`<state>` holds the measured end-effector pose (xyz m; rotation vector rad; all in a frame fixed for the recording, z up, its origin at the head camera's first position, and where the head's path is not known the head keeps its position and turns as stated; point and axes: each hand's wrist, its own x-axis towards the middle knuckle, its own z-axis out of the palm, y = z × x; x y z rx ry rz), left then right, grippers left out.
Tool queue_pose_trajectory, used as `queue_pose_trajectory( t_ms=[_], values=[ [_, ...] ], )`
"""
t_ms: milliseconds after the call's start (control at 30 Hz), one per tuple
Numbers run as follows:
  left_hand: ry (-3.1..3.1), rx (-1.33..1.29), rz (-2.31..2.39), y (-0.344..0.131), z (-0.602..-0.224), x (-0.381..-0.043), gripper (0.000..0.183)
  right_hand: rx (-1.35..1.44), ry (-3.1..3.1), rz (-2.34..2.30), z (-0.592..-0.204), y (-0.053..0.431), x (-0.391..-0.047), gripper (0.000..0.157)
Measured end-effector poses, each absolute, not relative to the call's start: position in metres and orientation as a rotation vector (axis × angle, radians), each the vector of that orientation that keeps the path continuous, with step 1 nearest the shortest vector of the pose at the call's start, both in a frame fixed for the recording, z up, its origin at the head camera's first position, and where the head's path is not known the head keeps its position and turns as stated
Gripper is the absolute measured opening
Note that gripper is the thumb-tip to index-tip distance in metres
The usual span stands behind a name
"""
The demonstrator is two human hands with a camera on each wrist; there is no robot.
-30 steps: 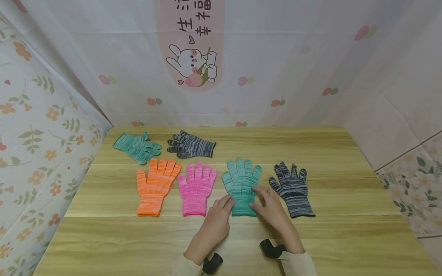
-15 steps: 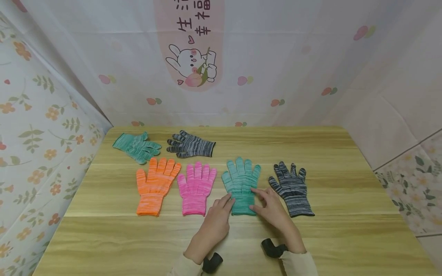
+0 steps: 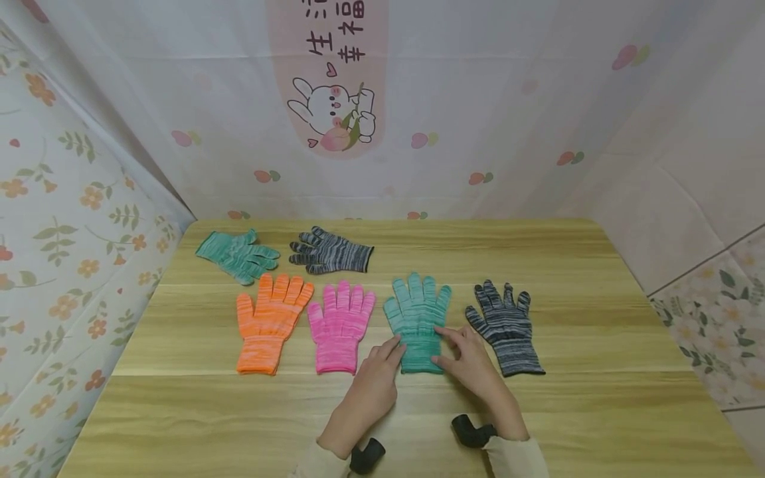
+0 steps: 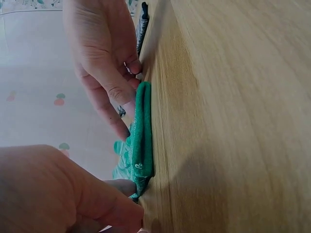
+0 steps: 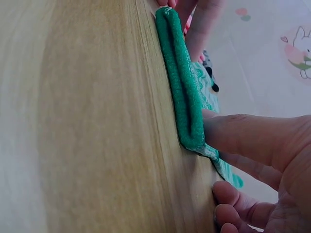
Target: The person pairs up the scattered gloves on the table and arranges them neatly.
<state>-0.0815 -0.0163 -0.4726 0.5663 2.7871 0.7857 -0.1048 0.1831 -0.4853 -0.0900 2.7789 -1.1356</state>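
A green knit glove lies flat on the wooden table in the head view, fingers pointing away from me. My left hand touches the left edge of its cuff with the fingertips. On the other side, my right hand rests thumb and index fingertip on the glove's right edge. The cuff opening shows as a folded green rim in the left wrist view. From the right wrist, my right thumb presses on the cuff, other fingers resting beside it on the table.
Left of the green glove lie a pink glove and an orange glove; a black-grey glove is on the right. Behind are another green glove and another black-grey glove. A printed curtain hangs behind the table.
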Motion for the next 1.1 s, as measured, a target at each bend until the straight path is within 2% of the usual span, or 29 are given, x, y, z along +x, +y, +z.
queue_pose_trajectory(
  t_ms=[700,1100],
  values=[
    [2.801,0.52,0.829,-0.018,-0.473,-0.081,0.038,-0.135,2.85,-1.063,-0.486,0.177,-0.102,0.053],
    [2.659,0.544,1.055,-0.035,-0.462,-0.091,0.036,-0.153,2.881,-1.071,-0.488,0.178,-0.101,0.054]
  ],
)
